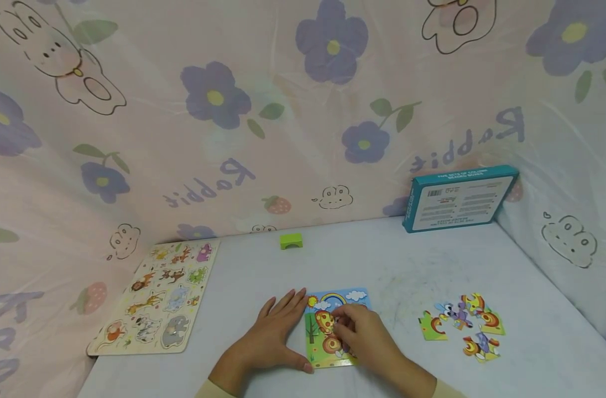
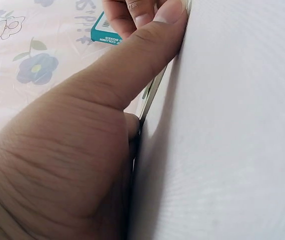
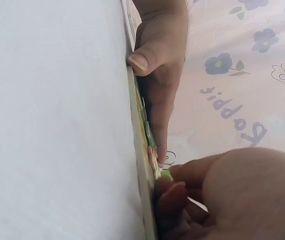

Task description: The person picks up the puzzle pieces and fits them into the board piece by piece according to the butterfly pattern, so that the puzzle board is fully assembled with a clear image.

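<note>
A small square jigsaw puzzle (image 1: 310,354) lies on the table, showing a rainbow, a sun, clouds and a snail. My left hand (image 1: 275,334) lies along its left side with fingers spread, the thumb (image 2: 147,55) against the near left corner. Over its right half, my right hand (image 1: 370,337) pinches a red and yellow spotted jigsaw piece (image 1: 325,321) between thumb and fingers. Seen from the right wrist, a piece (image 3: 153,156) stands slightly raised from the board at the fingertips. The right hand hides part of the picture.
Several loose jigsaw pieces (image 1: 482,345) lie to the right. A wooden animal puzzle board (image 1: 178,304) is at the left, and a green arched block (image 1: 291,241) stands at the back. A teal box (image 1: 462,199) leans on the patterned curtain (image 1: 283,138) at the back right.
</note>
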Demonstrator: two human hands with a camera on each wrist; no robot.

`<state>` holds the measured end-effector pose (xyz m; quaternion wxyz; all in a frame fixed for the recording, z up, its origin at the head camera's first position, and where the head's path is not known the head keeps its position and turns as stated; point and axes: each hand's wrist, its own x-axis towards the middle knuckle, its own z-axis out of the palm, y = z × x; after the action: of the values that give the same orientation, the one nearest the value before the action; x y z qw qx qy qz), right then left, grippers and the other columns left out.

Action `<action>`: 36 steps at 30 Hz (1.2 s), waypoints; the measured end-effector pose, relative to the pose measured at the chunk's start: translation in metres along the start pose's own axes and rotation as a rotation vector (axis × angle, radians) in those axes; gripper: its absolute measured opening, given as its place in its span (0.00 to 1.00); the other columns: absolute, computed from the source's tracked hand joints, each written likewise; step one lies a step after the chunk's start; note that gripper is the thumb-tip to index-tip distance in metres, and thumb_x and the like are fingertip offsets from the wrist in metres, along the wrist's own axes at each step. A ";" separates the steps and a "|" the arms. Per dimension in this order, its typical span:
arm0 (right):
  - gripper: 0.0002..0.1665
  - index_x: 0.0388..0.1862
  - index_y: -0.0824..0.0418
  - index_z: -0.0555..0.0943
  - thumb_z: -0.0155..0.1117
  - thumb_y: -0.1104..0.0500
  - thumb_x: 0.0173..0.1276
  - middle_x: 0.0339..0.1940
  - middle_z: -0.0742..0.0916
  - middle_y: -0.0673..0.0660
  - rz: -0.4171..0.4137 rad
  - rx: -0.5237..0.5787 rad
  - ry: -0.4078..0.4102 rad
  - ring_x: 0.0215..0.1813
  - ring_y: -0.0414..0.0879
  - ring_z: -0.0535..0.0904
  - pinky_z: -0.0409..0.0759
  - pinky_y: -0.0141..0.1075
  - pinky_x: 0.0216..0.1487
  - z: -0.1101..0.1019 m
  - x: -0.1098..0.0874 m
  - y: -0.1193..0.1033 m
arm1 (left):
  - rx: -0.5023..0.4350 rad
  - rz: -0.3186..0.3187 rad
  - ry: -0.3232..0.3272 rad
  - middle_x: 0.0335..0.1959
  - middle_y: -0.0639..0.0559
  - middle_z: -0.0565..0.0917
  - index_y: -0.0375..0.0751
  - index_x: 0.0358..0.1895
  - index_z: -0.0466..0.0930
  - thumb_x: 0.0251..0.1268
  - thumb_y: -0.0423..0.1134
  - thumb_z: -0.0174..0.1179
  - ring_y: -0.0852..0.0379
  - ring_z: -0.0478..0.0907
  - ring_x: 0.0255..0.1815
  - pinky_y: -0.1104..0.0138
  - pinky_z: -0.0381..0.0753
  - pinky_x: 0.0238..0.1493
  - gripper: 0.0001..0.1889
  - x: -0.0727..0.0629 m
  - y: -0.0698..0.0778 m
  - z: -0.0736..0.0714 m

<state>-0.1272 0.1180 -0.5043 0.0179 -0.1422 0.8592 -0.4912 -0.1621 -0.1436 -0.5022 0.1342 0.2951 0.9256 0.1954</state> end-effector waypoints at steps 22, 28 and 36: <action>0.28 0.76 0.58 0.82 0.63 0.46 0.85 0.79 0.79 0.51 -0.304 -0.496 -0.240 0.81 0.57 0.70 0.72 0.62 0.74 -0.005 -0.010 -0.005 | 0.011 0.005 0.004 0.91 0.59 0.48 0.49 0.91 0.51 0.45 0.85 0.70 0.51 0.38 0.90 0.37 0.37 0.83 0.73 0.000 0.001 0.000; 0.28 0.76 0.57 0.83 0.62 0.45 0.86 0.78 0.80 0.51 -0.284 -0.478 -0.248 0.81 0.57 0.70 0.72 0.62 0.74 -0.005 -0.009 -0.006 | 0.010 0.001 0.000 0.91 0.58 0.48 0.49 0.91 0.51 0.45 0.85 0.70 0.51 0.38 0.90 0.37 0.37 0.83 0.73 0.000 0.001 -0.001; 0.29 0.77 0.56 0.82 0.61 0.44 0.86 0.78 0.80 0.51 -0.271 -0.466 -0.259 0.81 0.57 0.70 0.73 0.62 0.74 -0.005 -0.008 -0.007 | -0.006 -0.003 -0.004 0.91 0.58 0.48 0.49 0.91 0.52 0.45 0.84 0.72 0.50 0.39 0.90 0.37 0.36 0.83 0.72 -0.001 0.004 -0.003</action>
<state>-0.1186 0.1216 -0.4968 0.0285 -0.3173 0.9126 -0.2562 -0.1603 -0.1425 -0.4978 0.1374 0.2935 0.9252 0.1974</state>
